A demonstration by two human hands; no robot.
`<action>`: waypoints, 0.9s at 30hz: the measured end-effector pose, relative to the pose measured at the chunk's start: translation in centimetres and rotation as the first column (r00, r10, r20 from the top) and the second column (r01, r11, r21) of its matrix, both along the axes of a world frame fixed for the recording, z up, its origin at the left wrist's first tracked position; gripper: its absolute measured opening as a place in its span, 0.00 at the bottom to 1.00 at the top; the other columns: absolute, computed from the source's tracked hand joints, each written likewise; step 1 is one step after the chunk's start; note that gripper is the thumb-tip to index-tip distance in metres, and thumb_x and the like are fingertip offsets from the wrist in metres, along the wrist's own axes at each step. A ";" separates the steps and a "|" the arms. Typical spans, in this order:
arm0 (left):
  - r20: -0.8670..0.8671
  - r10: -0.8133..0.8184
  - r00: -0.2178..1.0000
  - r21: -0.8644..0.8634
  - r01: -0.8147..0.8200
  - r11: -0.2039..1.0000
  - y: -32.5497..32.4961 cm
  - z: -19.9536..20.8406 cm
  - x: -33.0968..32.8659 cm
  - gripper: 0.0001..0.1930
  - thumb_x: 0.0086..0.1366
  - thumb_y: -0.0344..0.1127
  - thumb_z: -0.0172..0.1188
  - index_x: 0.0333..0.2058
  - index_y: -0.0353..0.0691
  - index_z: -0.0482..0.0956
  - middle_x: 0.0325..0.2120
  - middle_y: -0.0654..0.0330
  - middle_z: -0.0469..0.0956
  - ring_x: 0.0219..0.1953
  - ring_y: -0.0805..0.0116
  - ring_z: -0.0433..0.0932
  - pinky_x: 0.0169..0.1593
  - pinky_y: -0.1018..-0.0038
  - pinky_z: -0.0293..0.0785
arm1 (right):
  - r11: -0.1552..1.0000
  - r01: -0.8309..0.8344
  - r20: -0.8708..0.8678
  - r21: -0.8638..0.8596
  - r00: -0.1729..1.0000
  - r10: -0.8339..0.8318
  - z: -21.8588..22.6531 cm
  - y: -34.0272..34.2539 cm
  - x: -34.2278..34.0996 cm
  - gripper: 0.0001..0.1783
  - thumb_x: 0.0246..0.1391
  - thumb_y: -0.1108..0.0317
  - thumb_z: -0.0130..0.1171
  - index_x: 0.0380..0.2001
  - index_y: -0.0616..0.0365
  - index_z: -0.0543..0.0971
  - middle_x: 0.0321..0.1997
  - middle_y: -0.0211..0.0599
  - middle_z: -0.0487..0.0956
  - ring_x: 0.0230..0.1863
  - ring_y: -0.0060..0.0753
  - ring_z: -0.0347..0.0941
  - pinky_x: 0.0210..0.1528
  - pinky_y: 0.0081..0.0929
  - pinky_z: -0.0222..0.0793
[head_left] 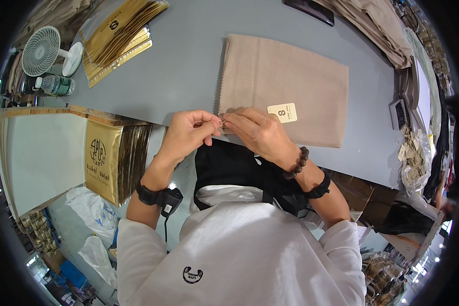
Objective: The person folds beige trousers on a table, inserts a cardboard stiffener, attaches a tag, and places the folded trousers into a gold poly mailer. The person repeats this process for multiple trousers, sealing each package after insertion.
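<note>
A folded beige cloth (285, 81) with zigzag-cut edges lies on the grey table in front of me. A small cream card tag (282, 113) rests on its near part. At the cloth's near left corner, the fingertips of both hands meet. My left hand (193, 131) is closed in a pinch just beside that corner. Something small and thin shows between the fingertips, too tiny to name. Over the corner bends my right hand (262, 131), its thumb and fingers pressed together on the cloth; its palm side is hidden.
Gold packets (120, 35) are piled at the far left, near a white fan (42, 51) and a plastic bottle (55, 85). More gold packets (104, 163) stand in a bin below the table edge. A phone (309, 11) lies far back; beige cloths (375, 30) and a bag of tags (415, 160) sit right.
</note>
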State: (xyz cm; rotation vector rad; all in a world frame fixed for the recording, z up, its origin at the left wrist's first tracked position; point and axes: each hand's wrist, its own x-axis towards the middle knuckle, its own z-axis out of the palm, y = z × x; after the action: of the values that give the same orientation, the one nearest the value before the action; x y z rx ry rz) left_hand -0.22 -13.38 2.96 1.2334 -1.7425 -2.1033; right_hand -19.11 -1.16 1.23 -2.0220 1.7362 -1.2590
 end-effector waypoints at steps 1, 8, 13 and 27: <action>0.016 -0.003 1.000 0.026 0.003 1.000 -0.1 0.2 0.0 0.09 0.68 0.33 0.66 0.41 0.32 0.87 0.29 0.59 0.86 0.24 0.80 0.78 0.24 0.83 0.68 | 1.000 -0.001 -0.021 -0.014 1.000 0.001 -0.1 0.0 0.0 0.14 0.54 0.72 0.70 0.45 0.55 0.85 0.40 0.34 0.84 0.36 0.40 0.84 0.33 0.34 0.82; 0.024 -0.028 0.999 0.055 0.026 0.998 -0.2 0.6 -0.3 0.10 0.67 0.34 0.67 0.41 0.32 0.87 0.28 0.61 0.85 0.23 0.80 0.78 0.23 0.84 0.66 | 1.000 -0.009 0.051 0.014 0.999 0.008 -0.3 0.0 0.0 0.13 0.53 0.75 0.68 0.44 0.56 0.84 0.39 0.34 0.84 0.38 0.39 0.83 0.34 0.35 0.81; 0.033 -0.024 0.999 0.026 0.023 0.999 0.0 0.7 -0.4 0.10 0.67 0.33 0.66 0.40 0.32 0.87 0.28 0.61 0.85 0.24 0.79 0.79 0.24 0.83 0.67 | 1.000 -0.006 -0.034 0.008 0.999 0.006 -0.3 -0.1 0.0 0.13 0.52 0.75 0.67 0.43 0.55 0.84 0.38 0.33 0.83 0.38 0.39 0.83 0.33 0.35 0.81; -0.058 0.421 0.905 -0.984 -0.123 0.129 -16.2 -0.8 4.7 0.11 0.69 0.39 0.65 0.44 0.39 0.87 0.35 0.54 0.86 0.37 0.55 0.85 0.42 0.65 0.79 | 0.994 0.057 -0.199 0.090 0.979 -0.038 0.1 0.6 0.6 0.12 0.53 0.73 0.68 0.41 0.49 0.86 0.45 0.24 0.79 0.44 0.31 0.79 0.30 0.31 0.79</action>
State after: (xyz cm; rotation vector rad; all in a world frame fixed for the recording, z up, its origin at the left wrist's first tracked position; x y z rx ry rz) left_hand 4.43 -29.56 2.14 1.1448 -2.0678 -0.2310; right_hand -18.50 -0.54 1.29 -2.1237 1.9028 -0.9965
